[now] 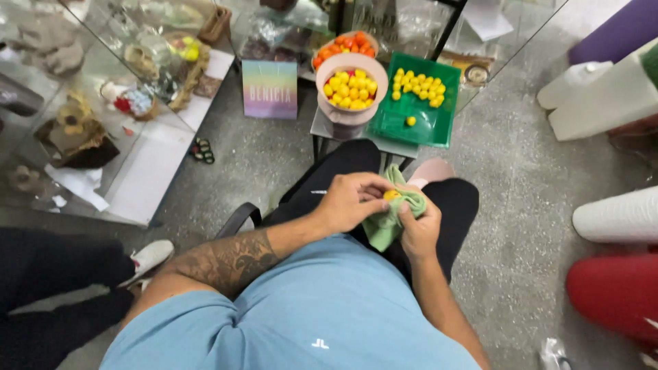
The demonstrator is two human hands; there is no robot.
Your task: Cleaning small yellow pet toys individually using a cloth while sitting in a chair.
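Note:
Over my lap, my left hand (353, 200) pinches a small yellow ball (391, 195) that sits in a light green cloth (386, 223). My right hand (419, 228) grips the cloth from the right and below, its thumb pressed on the fabric. In front of my knees a small stand holds a pink bowl (351, 68) full of yellow balls and a green tray (414, 123) with several more yellow balls. Behind the bowl is a second bowl of orange balls (346, 44).
A glass display case (103, 123) with trinkets runs along the left. A pastel rainbow card (269, 89) leans on the floor. Another person's dark legs and white shoe (149, 257) lie at lower left. White and red rolls (617, 219) stand at right.

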